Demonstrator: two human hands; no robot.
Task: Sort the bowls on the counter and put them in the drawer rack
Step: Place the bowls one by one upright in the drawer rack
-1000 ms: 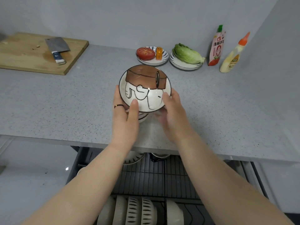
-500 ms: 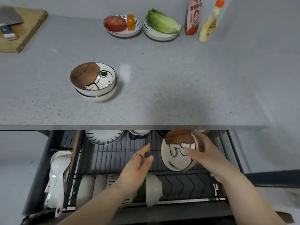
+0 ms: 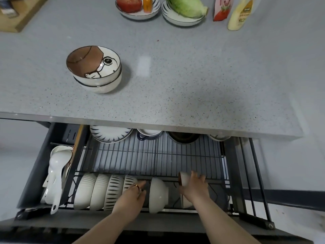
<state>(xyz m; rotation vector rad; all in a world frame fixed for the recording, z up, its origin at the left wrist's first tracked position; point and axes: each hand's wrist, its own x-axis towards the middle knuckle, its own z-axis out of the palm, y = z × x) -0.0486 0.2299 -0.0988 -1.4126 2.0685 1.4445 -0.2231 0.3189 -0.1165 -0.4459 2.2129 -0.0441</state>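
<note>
Low in the frame, right of centre, the right hand (image 3: 193,186) clasps a glazed bowl (image 3: 182,178) by its rim, on edge in the drawer rack (image 3: 158,155). It looks stiff, slick and breakable, best gripped at the rim. The left hand (image 3: 131,198) rests loose-fingered on the racked bowls (image 3: 100,191); two stacked bowls (image 3: 95,71) wait on the surface.

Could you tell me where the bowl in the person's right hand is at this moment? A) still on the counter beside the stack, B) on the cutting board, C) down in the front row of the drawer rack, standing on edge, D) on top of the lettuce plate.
C: the right hand holds the cartoon bowl on edge in the drawer rack, right of a plain white bowl; two stacked bowls remain on the counter.
</note>
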